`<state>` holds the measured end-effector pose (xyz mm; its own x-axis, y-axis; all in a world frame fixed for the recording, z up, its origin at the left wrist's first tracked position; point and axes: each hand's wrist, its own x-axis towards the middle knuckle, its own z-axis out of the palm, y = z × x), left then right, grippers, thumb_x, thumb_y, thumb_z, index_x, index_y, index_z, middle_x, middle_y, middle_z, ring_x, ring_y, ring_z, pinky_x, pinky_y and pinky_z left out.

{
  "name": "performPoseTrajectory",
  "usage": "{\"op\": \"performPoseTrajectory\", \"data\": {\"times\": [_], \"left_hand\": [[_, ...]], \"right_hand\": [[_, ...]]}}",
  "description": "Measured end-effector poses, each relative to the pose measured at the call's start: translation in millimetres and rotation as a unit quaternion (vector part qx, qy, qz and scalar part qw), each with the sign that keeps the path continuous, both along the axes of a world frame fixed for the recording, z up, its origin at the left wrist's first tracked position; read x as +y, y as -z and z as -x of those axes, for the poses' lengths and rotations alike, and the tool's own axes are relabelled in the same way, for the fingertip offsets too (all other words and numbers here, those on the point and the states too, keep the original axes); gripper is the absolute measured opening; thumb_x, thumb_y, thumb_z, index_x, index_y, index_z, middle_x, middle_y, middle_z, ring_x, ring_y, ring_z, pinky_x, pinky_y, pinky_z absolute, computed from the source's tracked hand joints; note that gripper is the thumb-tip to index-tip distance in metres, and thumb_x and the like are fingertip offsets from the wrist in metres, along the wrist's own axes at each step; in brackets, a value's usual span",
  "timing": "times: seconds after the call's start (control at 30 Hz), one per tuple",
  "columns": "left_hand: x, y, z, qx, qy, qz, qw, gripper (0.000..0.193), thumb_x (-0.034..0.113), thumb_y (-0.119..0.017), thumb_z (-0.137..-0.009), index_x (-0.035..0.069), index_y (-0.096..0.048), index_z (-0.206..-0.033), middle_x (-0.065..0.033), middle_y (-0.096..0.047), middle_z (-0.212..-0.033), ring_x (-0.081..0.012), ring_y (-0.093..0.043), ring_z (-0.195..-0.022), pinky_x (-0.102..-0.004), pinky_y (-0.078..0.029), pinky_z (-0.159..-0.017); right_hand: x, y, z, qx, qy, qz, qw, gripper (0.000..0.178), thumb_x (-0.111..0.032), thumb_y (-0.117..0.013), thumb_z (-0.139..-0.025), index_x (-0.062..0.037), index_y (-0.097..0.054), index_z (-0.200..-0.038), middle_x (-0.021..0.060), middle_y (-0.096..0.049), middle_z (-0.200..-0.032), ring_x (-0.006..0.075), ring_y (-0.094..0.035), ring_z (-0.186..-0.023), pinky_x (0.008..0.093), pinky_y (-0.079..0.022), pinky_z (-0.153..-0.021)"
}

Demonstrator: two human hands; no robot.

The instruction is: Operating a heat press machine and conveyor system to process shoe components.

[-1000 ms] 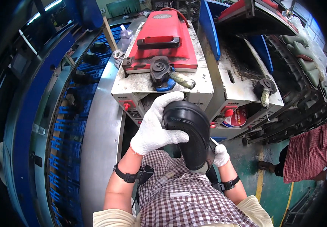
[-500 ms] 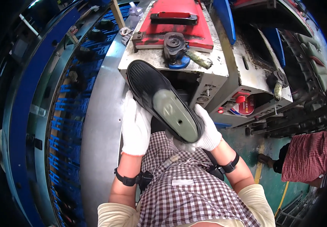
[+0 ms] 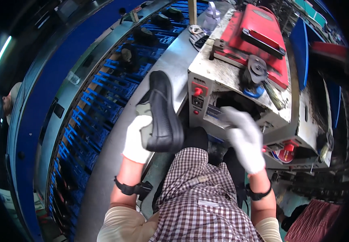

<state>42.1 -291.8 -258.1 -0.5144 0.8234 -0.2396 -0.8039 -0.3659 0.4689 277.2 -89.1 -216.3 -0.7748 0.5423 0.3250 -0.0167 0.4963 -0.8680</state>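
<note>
A black shoe is in my gloved left hand, above the edge of the metal bench. It is tilted on its side, with a grey-green last showing at its opening. My left fingers are wrapped round the last side. My right hand, also in a white knitted glove, is apart from the shoe, in front of the open cavity of a white machine. Its fingers are stretched out but blurred, and nothing shows in them.
On the machine are a red lid with a black handle and a clamp-like lever. A conveyor with blue slats carries dark shoes on my left. Gloves and a bottle stand on the metal bench. Another person is at far left.
My right hand has let go of the shoe and moved right toward the machine. My left hand has turned the shoe onto its side. The view has swung left.
</note>
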Motion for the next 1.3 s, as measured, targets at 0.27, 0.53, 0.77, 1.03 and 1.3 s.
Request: {"op": "performPoseTrajectory", "data": {"times": [0.27, 0.53, 0.77, 1.03, 1.3], "left_hand": [[3, 67, 218, 0.278, -0.226, 0.370, 0.857, 0.063, 0.015, -0.082, -0.075, 0.000, -0.061, -0.132, -0.0101, -0.068, -0.118, -0.0221, -0.067, -0.107, -0.0348, -0.054, -0.094], [18, 99, 383, 0.524, -0.236, 0.509, 0.641, 0.079, 0.029, -0.077, -0.085, 0.000, -0.048, -0.152, -0.0199, -0.067, -0.135, -0.0343, -0.065, -0.124, -0.0428, -0.051, -0.105], [56, 93, 344, 0.555, -0.175, 0.714, 0.389, 0.076, 0.037, -0.064, -0.097, 0.007, -0.036, -0.161, -0.0235, -0.047, -0.162, -0.0443, -0.045, -0.147, -0.0529, -0.037, -0.121], [39, 90, 170, 0.670, 0.033, 0.519, 0.529, 0.080, 0.038, -0.068, -0.096, 0.007, -0.039, -0.163, -0.0251, -0.028, -0.172, -0.0376, -0.026, -0.161, -0.0397, -0.025, -0.130], [36, 132, 117, 0.816, -0.060, 0.468, 0.334, 0.057, 0.034, -0.063, -0.099, 0.008, -0.056, -0.149, -0.0213, -0.048, -0.160, -0.0452, -0.039, -0.151, -0.0531, -0.026, -0.128]], "right_hand": [[123, 34, -65, 0.092, 0.386, -0.211, 0.893, 0.035, -0.009, -0.048, -0.111, 0.0079, -0.061, -0.138, 0.0157, -0.065, -0.133, 0.0247, -0.063, -0.123, 0.0380, -0.047, -0.110], [162, 70, -53, -0.059, 0.412, -0.382, 0.825, 0.051, 0.002, -0.072, -0.075, -0.0084, -0.075, -0.126, 0.0135, -0.071, -0.111, 0.0348, -0.066, -0.107, 0.0448, -0.050, -0.099], [161, 71, -58, -0.067, 0.412, -0.395, 0.819, 0.052, 0.001, -0.072, -0.075, -0.0107, -0.076, -0.126, 0.0142, -0.072, -0.112, 0.0359, -0.066, -0.109, 0.0455, -0.050, -0.100], [150, 55, -50, -0.064, 0.399, -0.409, 0.818, 0.048, -0.002, -0.075, -0.074, -0.0152, -0.076, -0.120, 0.0091, -0.071, -0.106, 0.0324, -0.066, -0.104, 0.0438, -0.051, -0.092], [147, 53, -50, -0.052, 0.414, -0.414, 0.809, 0.046, -0.001, -0.069, -0.073, -0.0164, -0.074, -0.116, 0.0066, -0.070, -0.104, 0.0305, -0.064, -0.104, 0.0427, -0.050, -0.092]]}}
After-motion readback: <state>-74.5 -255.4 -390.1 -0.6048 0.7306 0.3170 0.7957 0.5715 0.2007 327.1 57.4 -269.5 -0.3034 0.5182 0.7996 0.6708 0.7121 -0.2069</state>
